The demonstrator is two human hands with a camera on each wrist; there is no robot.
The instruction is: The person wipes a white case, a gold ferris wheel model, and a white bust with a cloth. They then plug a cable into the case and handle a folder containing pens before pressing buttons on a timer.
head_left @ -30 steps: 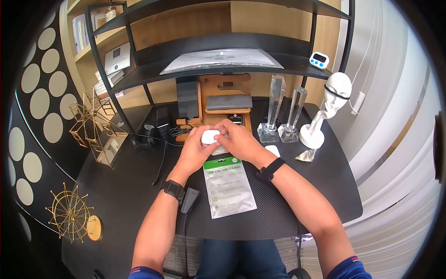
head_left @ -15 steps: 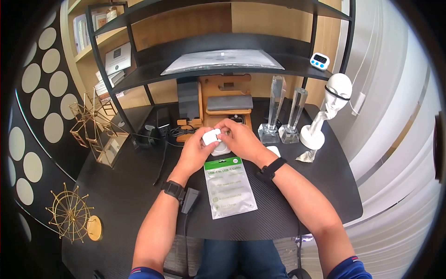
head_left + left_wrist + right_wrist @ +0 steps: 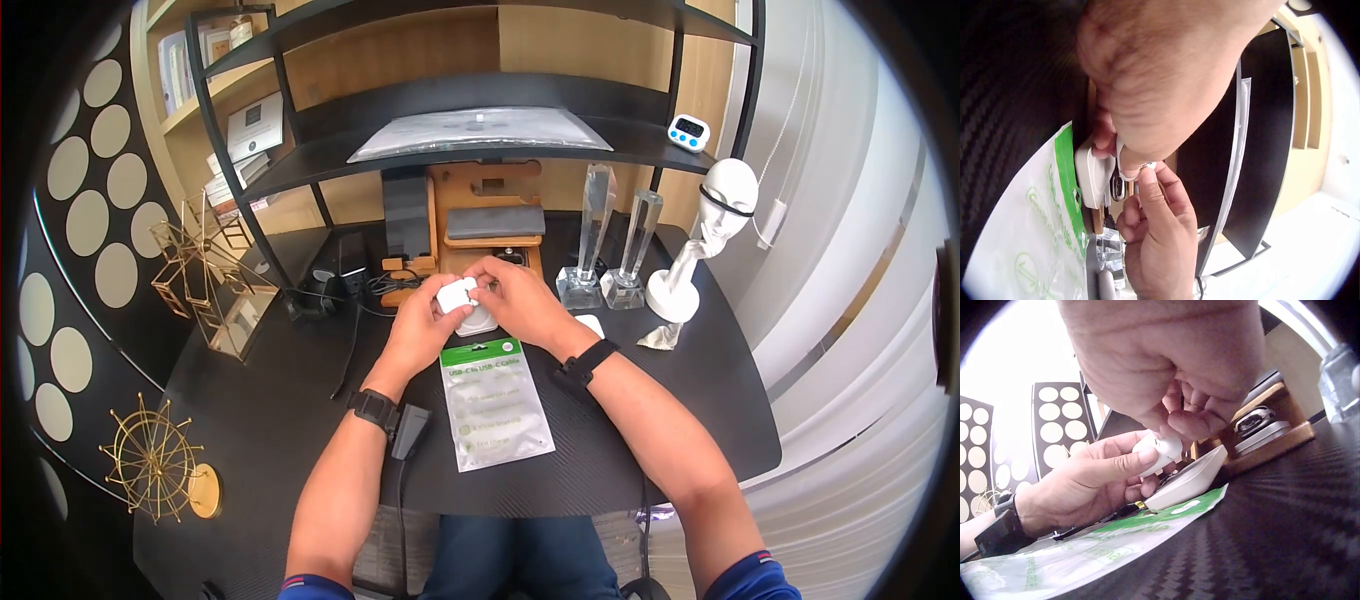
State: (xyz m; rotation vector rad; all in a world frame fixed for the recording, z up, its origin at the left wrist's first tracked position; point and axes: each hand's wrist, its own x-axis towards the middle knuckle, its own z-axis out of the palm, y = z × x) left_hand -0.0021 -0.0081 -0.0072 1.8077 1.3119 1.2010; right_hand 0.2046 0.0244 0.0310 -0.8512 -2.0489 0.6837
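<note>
In the head view a small white rounded earbud case (image 3: pixel 457 294) is held above the desk. My left hand (image 3: pixel 418 325) grips it, thumb on the near side and fingers behind. Fingertips of my right hand (image 3: pixel 517 302) pinch the case at its upper right edge, where the lid appears raised. The right wrist view shows the white case (image 3: pixel 1163 451) between the left thumb and fingers, the right fingers curled at its top. Just beneath the hands lies a flat white box (image 3: pixel 478 322), partly hidden. Nearer the body is a green-and-clear USB-C cable pouch (image 3: pixel 497 410).
Behind the hands stands a wooden organizer (image 3: pixel 490 240), with black cables (image 3: pixel 395 283) to its left. Crystal trophies (image 3: pixel 592 240) and a white head sculpture (image 3: pixel 672 295) stand at the right. A golden wheel ornament (image 3: pixel 155 458) is at the left. A black shelf (image 3: pixel 320 165) spans the back.
My right fingers have shifted at the case's upper right, and its outline has changed from one smooth rounded shape to a parted one. More of the white box below shows. The pouch stays put.
</note>
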